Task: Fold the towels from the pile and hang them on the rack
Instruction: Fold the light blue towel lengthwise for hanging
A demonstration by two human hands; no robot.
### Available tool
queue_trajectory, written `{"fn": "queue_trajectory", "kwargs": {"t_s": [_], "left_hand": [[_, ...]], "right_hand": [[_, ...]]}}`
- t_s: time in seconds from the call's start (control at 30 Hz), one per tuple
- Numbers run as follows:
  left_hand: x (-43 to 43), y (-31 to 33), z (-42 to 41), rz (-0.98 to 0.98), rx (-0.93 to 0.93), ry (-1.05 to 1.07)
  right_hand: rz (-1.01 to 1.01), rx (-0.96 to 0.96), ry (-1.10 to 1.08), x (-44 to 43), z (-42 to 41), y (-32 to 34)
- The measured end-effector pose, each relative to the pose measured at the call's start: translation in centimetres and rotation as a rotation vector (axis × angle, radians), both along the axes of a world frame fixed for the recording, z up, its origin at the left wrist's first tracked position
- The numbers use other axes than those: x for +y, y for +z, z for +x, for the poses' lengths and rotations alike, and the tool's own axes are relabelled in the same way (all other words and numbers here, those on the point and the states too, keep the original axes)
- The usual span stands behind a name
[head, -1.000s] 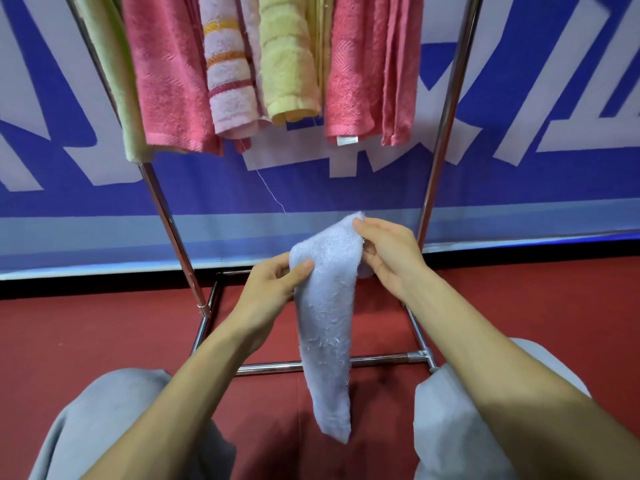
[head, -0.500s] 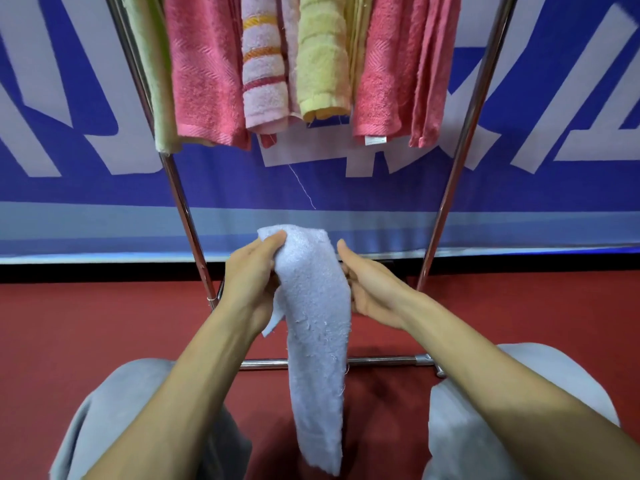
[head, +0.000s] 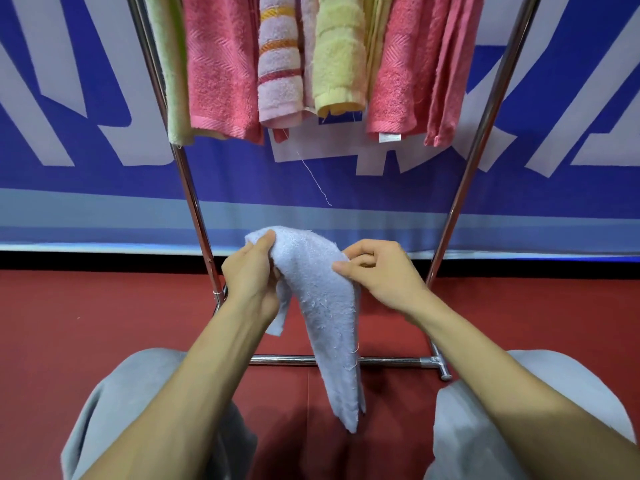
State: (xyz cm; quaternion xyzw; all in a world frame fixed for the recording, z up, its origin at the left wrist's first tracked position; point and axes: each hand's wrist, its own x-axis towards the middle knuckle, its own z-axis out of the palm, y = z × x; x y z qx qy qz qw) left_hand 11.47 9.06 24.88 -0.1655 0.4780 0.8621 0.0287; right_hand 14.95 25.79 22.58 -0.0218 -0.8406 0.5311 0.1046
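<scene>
Two hands are being shown: the left hand (head: 251, 282) and the right hand (head: 381, 275). One pale blue towel (head: 322, 306) is being pinched between them. One rack (head: 202, 237) is being seen beyond the hands, with two upright poles, one past each hand. Six towels are being counted hanging above the hands: one green towel (head: 171, 71), one striped towel (head: 280, 64), one yellow towel (head: 341, 53) and three pink ones, the first pink towel (head: 221, 64) above the left hand, the second pink towel (head: 398, 74) and the third pink towel (head: 450, 71) above the right. Two grey knees are being shown below the hands: the left knee (head: 138, 393) and the right knee (head: 502, 410).

Pale towel (head: 322, 306) in both hands (head: 250, 279) (head: 385, 276)
</scene>
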Motion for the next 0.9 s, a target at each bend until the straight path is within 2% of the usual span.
{"fn": "queue_trajectory", "kwargs": {"t_s": [0.07,0.13,0.2,0.33,0.47,0.6,0.8,0.9], "left_hand": [[0.2,-0.1,0.1,0.015,-0.015,-0.058],[0.4,-0.3,0.1,-0.043,0.060,-0.166],[1.0,-1.0,0.2,-0.132,0.164,-0.283],[2.5,-2.1,0.9,-0.336,0.243,-0.464],[3.0,-3.1,1.6,-0.512,0.382,-0.600],[3.3,-2.8,2.1,-0.513,0.449,-0.598],[3.4,-2.0,2.1,-0.437,0.437,-0.530],[3.1,-1.6,1.8,-0.389,0.419,-0.533]], "right_hand": [[0.240,0.197,-0.106,-0.3,0.2,0.2],[0.188,0.313,-0.135,-0.5,0.2,0.7],[0.042,0.334,-0.157,-0.3,-0.3,1.2],[-0.271,0.268,-0.194,0.4,-0.8,1.7],[-0.478,0.254,-0.309,1.4,-0.5,1.9],[-0.609,0.179,-0.426,2.7,-0.4,1.9],[-0.818,0.023,-0.309,2.7,0.4,1.8],[-0.825,-0.135,-0.303,2.4,0.2,1.0]]}}
